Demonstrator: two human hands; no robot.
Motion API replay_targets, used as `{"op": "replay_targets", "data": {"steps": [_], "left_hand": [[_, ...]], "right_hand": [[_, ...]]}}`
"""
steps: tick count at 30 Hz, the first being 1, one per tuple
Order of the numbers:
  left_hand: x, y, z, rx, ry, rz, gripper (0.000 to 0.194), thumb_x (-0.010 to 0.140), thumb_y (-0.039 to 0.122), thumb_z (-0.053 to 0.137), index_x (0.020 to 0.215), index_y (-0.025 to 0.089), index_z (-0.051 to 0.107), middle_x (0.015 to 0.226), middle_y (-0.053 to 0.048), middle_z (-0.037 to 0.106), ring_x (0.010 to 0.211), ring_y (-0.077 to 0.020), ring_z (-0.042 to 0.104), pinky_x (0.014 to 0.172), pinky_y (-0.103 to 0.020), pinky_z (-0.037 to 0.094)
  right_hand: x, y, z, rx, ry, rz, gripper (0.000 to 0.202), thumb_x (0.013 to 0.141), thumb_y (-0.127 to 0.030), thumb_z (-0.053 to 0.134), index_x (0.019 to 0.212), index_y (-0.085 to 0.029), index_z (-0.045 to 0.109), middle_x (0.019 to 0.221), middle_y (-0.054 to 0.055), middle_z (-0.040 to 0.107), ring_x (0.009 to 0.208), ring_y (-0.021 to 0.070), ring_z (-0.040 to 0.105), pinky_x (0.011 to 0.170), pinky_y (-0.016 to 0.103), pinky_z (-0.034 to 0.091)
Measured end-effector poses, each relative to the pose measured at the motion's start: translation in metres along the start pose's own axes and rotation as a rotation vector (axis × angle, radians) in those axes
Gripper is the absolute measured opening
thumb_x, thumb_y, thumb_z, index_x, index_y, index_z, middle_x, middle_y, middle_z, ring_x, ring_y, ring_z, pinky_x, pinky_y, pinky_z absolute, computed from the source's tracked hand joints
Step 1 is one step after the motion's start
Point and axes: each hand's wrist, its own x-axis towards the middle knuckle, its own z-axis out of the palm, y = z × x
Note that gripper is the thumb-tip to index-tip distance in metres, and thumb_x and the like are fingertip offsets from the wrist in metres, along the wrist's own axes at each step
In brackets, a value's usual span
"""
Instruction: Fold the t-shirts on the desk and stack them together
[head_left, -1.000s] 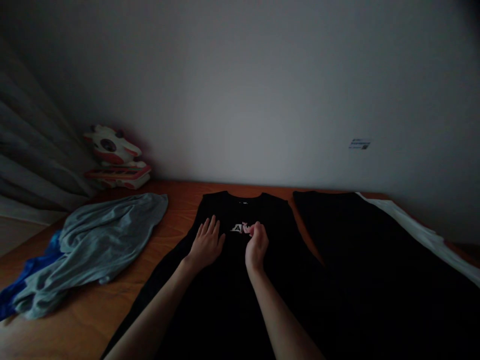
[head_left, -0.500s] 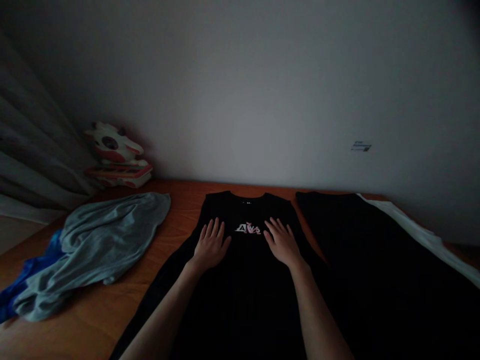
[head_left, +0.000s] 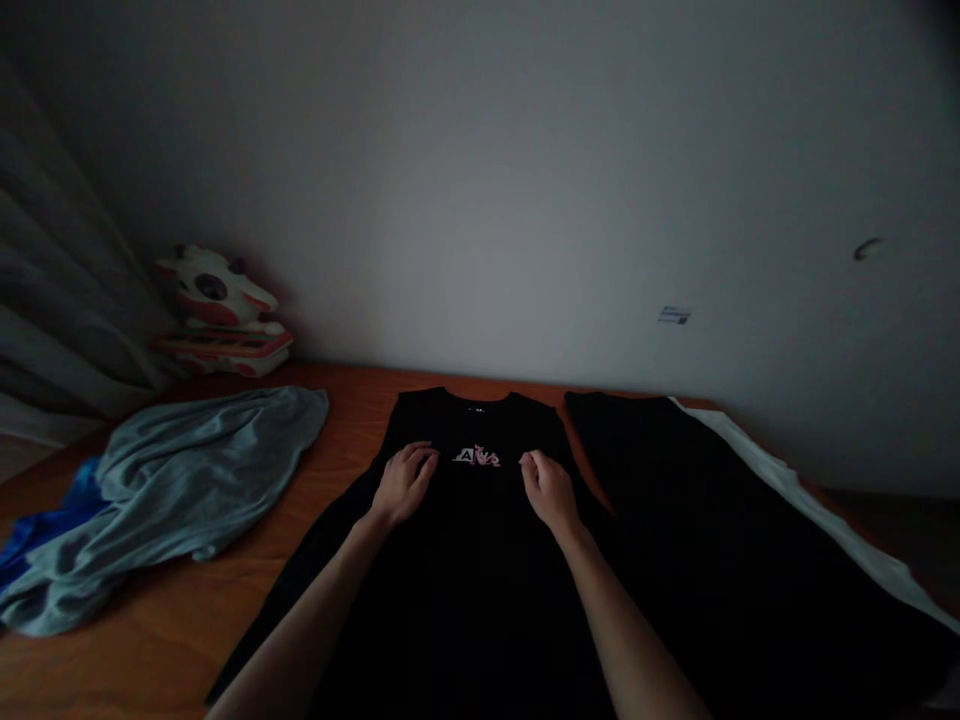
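Observation:
A black shirt [head_left: 465, 560] lies spread out flat in front of me, its neckline toward the wall and a small white-and-pink print [head_left: 477, 456] on the chest. Left of the print, my left hand [head_left: 406, 482] rests at the shirt with its fingers curled in. On the print's other side is my right hand [head_left: 550, 487], fingers bent and drawn together near the thumb. The fingertips of both hands are partly hidden, and against the dark cloth I cannot make out whether any fabric is pinched.
More black cloth [head_left: 697, 520] lies to the right, with a white garment [head_left: 765, 462] along its far edge. A crumpled grey garment [head_left: 217, 470] and a blue one [head_left: 56, 515] lie left on the orange-brown surface [head_left: 247, 590]. A cow-shaped toy keyboard [head_left: 225, 315] stands by the curtain [head_left: 67, 280].
Both hands went from flat with spread fingers to curled fingers, staying on either side of the print. The view has turned slightly right, so everything sits further left.

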Motion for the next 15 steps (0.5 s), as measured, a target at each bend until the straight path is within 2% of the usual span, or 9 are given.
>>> {"op": "replay_targets", "data": {"steps": [3, 6, 9, 12, 15], "left_hand": [[-0.016, 0.001, -0.028, -0.078, -0.012, 0.086, 0.038, 0.101, 0.044, 0.040, 0.110, 0.021, 0.069, 0.125, -0.010, 0.069, 0.118, -0.0227, 0.065, 0.107, -0.040, 0.051], [-0.054, -0.007, -0.062, 0.013, -0.048, 0.135, 0.032, 0.097, 0.047, 0.049, 0.110, 0.024, 0.068, 0.119, -0.008, 0.070, 0.112, -0.0238, 0.067, 0.103, -0.040, 0.054], [-0.095, -0.022, -0.091, 0.116, -0.066, 0.023, 0.038, 0.092, 0.056, 0.056, 0.111, 0.026, 0.068, 0.114, -0.007, 0.071, 0.104, -0.0261, 0.070, 0.098, -0.043, 0.056], [-0.119, -0.035, -0.104, 0.150, -0.089, -0.116, 0.049, 0.084, 0.065, 0.062, 0.111, 0.024, 0.069, 0.110, -0.008, 0.073, 0.098, -0.0272, 0.071, 0.092, -0.041, 0.057], [-0.119, -0.039, -0.107, 0.152, -0.115, -0.202, 0.054, 0.079, 0.068, 0.064, 0.105, 0.022, 0.072, 0.103, -0.009, 0.073, 0.092, -0.0274, 0.071, 0.089, -0.039, 0.056]], "right_hand": [[-0.012, 0.005, -0.031, 0.053, -0.104, -0.074, 0.034, 0.103, -0.040, 0.038, 0.097, -0.024, 0.068, 0.089, 0.005, 0.074, 0.086, 0.0220, 0.070, 0.081, 0.034, 0.051], [-0.035, 0.018, -0.071, 0.082, -0.174, -0.136, 0.030, 0.102, -0.043, 0.044, 0.098, -0.026, 0.069, 0.102, 0.007, 0.073, 0.099, 0.0233, 0.069, 0.092, 0.037, 0.051], [-0.067, 0.039, -0.102, 0.021, -0.177, -0.091, 0.026, 0.097, -0.049, 0.055, 0.098, -0.028, 0.071, 0.102, 0.008, 0.073, 0.099, 0.0244, 0.068, 0.093, 0.040, 0.052], [-0.096, 0.059, -0.114, -0.027, -0.207, -0.026, 0.032, 0.087, -0.055, 0.068, 0.105, -0.029, 0.071, 0.107, 0.008, 0.071, 0.102, 0.0263, 0.067, 0.094, 0.043, 0.053], [-0.112, 0.071, -0.114, -0.045, -0.248, -0.014, 0.034, 0.083, -0.054, 0.072, 0.106, -0.030, 0.069, 0.111, 0.007, 0.069, 0.103, 0.0273, 0.066, 0.095, 0.045, 0.053]]}}
